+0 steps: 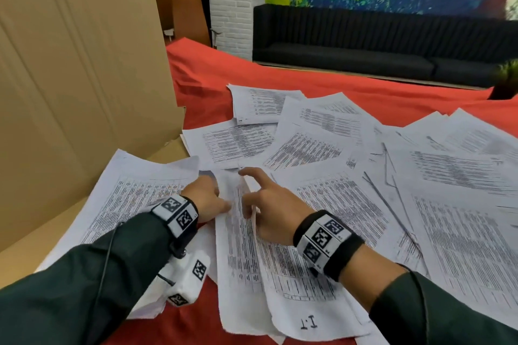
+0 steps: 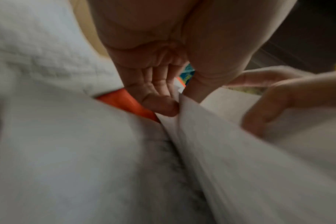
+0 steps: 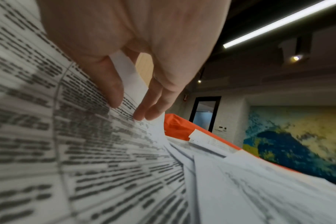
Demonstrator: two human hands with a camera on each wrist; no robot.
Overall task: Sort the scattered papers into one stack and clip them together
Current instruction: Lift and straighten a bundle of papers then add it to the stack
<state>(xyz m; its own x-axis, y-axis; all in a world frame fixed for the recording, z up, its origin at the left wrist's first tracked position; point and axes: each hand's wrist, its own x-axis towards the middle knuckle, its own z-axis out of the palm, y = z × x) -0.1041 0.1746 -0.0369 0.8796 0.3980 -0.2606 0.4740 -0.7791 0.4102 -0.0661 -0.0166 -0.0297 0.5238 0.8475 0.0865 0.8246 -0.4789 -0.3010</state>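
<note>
A tall cardboard sheet fills the frame's left. Your left hand, lower centre, pinches the left edge of a raised printed sheet; just right of it, your right hand grips the same sheet, forefinger extended. The remaining papers lie scattered and overlapping across the red-covered bench, centre to right edge.

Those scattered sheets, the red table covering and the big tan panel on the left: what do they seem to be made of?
The sheets look like thin matte office paper: they curl, crease and carry printed tables. The red covering seems to be cloth, matte and rumpled into soft folds. The tan panel looks like plain cardboard, dull brown with straight crease lines.
</note>
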